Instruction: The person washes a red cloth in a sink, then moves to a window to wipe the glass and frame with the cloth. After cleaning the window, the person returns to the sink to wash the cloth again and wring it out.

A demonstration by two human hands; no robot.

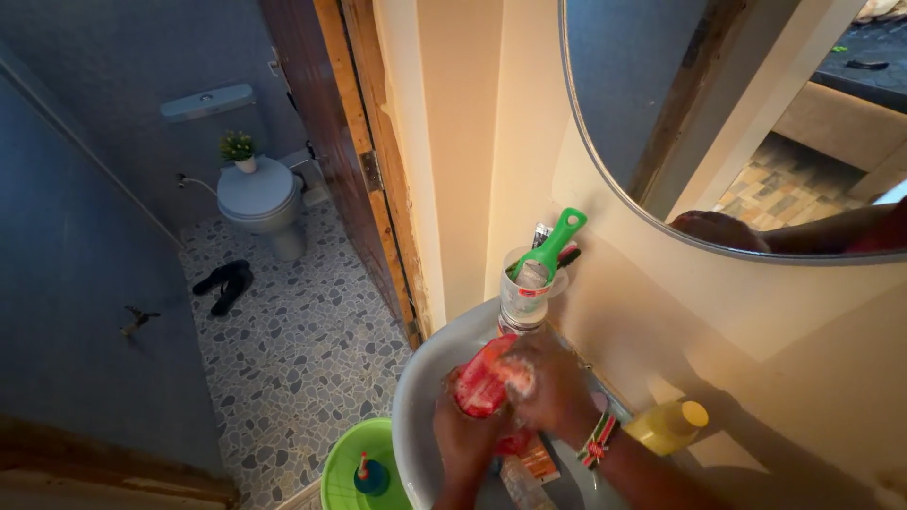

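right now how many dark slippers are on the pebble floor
2: a pair of dark slippers lying side by side on the pebble-patterned floor, left of the white toilet. Others may be hidden.

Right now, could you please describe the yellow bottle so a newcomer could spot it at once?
Find the grey sink under the mirror. The yellow bottle sits on its rim by the wall, beside the right hand. Nothing else there is yellow.

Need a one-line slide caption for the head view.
Both hands, left hand and right hand, grip a red bottle over a grey sink beneath a mirror.
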